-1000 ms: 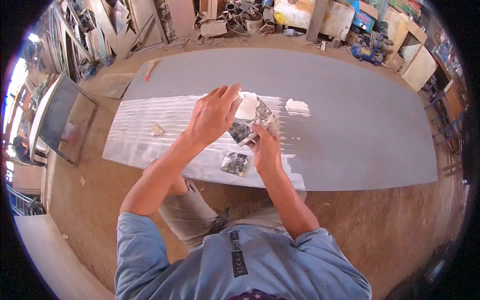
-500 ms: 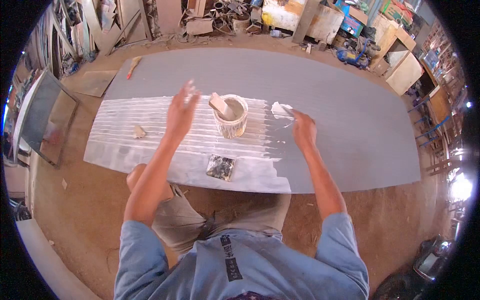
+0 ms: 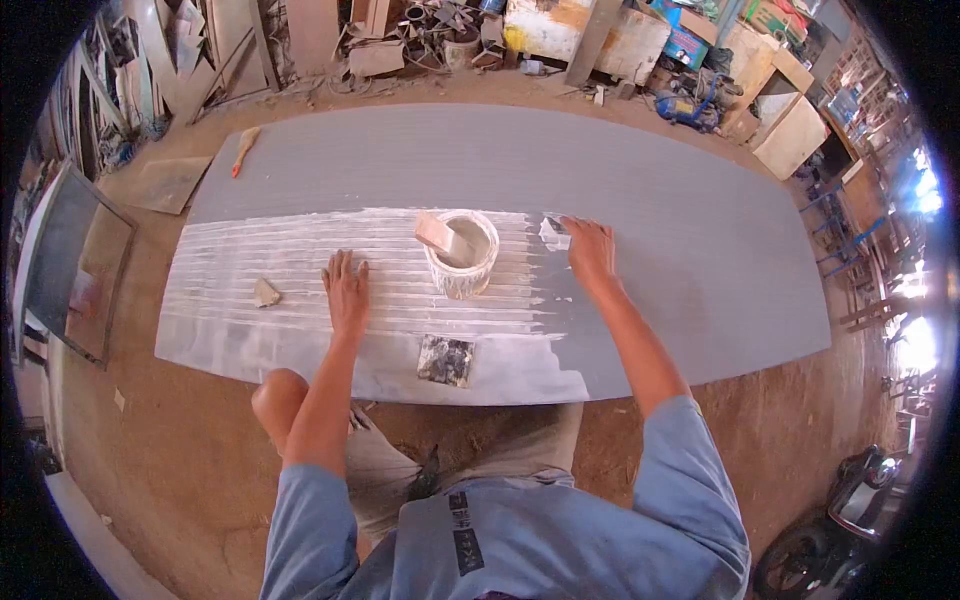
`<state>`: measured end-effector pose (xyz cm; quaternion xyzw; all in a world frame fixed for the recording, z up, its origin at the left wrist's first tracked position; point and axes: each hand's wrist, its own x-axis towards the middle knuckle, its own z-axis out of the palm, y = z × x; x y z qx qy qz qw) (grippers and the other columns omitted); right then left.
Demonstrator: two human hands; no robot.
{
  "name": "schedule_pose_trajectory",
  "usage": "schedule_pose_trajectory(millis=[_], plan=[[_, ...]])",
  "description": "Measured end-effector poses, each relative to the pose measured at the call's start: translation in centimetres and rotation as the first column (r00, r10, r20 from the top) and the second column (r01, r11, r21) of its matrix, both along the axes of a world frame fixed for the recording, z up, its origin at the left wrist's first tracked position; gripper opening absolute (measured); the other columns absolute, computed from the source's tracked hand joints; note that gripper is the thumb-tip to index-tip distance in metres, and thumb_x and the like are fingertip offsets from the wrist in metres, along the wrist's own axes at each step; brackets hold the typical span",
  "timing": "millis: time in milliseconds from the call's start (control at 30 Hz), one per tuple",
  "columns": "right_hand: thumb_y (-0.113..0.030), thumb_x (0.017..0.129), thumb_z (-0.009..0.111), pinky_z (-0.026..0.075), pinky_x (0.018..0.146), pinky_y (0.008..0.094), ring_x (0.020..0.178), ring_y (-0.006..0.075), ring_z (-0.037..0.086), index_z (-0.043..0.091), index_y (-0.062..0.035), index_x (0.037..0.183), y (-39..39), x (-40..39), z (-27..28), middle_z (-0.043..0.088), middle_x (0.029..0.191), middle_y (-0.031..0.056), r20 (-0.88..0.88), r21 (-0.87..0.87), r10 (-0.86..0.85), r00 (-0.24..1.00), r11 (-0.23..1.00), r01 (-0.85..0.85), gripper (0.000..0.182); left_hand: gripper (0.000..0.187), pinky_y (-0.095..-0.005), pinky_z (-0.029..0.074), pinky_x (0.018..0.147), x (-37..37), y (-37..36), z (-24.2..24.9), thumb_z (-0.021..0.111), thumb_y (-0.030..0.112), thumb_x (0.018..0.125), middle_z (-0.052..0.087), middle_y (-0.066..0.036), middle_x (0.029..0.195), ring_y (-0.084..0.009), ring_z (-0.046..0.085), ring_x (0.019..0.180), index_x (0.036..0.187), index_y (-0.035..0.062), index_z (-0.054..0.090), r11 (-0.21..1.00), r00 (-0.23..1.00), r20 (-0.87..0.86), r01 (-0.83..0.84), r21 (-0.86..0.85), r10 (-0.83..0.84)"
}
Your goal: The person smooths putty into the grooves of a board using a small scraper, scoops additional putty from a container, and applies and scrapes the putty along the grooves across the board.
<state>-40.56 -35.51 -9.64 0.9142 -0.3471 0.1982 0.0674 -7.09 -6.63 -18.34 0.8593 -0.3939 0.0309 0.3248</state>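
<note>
A large grey panel (image 3: pixel 690 250) lies in front of me, with white filler (image 3: pixel 230 235) spread in stripes over its near-left part. My left hand (image 3: pixel 347 295) lies on the striped area, fingers spread. My right hand (image 3: pixel 594 250) grips what looks like a putty knife (image 3: pixel 566 226), mostly hidden by the fingers, against a dab of white putty (image 3: pixel 552 235). Between the hands stands a filler-smeared bucket (image 3: pixel 464 275) with a wooden-handled tool (image 3: pixel 440 236) leaning in it. A dark stained square plate (image 3: pixel 446 360) sits at the near edge.
A paintbrush (image 3: pixel 244 152) rests at the panel's far-left corner, and a small beige chip (image 3: pixel 266 293) lies left of my left hand. A framed pane (image 3: pixel 75 260) leans at the left. Scrap and a blue compressor (image 3: pixel 690 108) stand behind; a motorcycle (image 3: pixel 840 520) is at lower right.
My left hand has come down from the air onto the panel, nearer to me. My right hand has shifted slightly left, over the putty dab. The view has tilted a little.
</note>
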Motion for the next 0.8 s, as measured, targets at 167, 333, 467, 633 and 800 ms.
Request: schedule_pose_trajectory(millis=[167,333,467,633,800], plan=[[0.003,0.085,0.052,0.041,0.095,0.0438,0.113,0.0228,0.062,0.066,-0.0130,0.121,0.7,0.4,0.5,0.068,0.122,0.0060,-0.173,0.132,-0.019,0.985,0.990,0.042,0.042,0.050,-0.0476,0.012,0.123,0.1,0.0,-0.4,0.042,0.034,0.105,0.037,-0.021,0.152,-0.0339,0.027,0.145,0.142,0.0001,0.043,1.000,0.999,-0.043,-0.006,-0.003,0.005],[0.002,0.084,0.051,0.039,0.099,0.0468,0.117,0.0242,0.060,0.066,-0.0143,0.122,0.3,1.3,-0.9,0.067,0.125,0.0060,-0.098,0.149,0.002,0.995,0.989,0.013,0.044,0.051,-0.0468,0.012,0.123,-0.2,-0.1,0.3,0.040,0.034,0.105,0.038,-0.021,0.152,-0.0343,0.027,0.145,0.143,-0.0004,0.043,1.000,1.000,-0.030,0.000,-0.031,-0.001],[0.001,0.083,0.051,0.036,0.103,0.0488,0.121,0.0252,0.057,0.066,-0.0147,0.121,1.3,1.6,-1.8,0.067,0.125,0.0059,-0.108,0.144,0.013,0.994,0.990,0.002,0.044,0.051,-0.0463,0.011,0.123,0.3,0.0,-0.1,0.039,0.035,0.106,0.038,-0.021,0.152,-0.0331,0.027,0.146,0.143,0.0005,0.043,0.999,1.000,-0.026,0.002,-0.048,-0.004],[-0.001,0.084,0.052,0.036,0.103,0.0481,0.122,0.0249,0.057,0.066,-0.0142,0.120,1.4,2.7,-0.7,0.066,0.126,0.0050,-0.016,0.096,0.024,1.000,0.995,-0.022,0.041,0.051,-0.0457,0.011,0.123,-0.4,0.1,0.9,0.040,0.035,0.106,0.038,-0.020,0.151,-0.0328,0.027,0.146,0.143,0.0008,0.043,0.999,0.999,-0.053,0.009,-0.052,-0.011],[0.001,0.084,0.054,0.036,0.103,0.0480,0.122,0.0239,0.057,0.066,-0.0146,0.122,0.1,3.9,-2.0,0.065,0.128,0.0047,-0.075,0.127,0.004,0.997,0.992,0.005,0.043,0.051,-0.0452,0.012,0.123,-0.1,0.1,0.4,0.040,0.036,0.106,0.039,-0.019,0.152,-0.0312,0.027,0.146,0.143,0.0013,0.043,0.998,0.998,-0.061,-0.014,-0.057,0.011]])
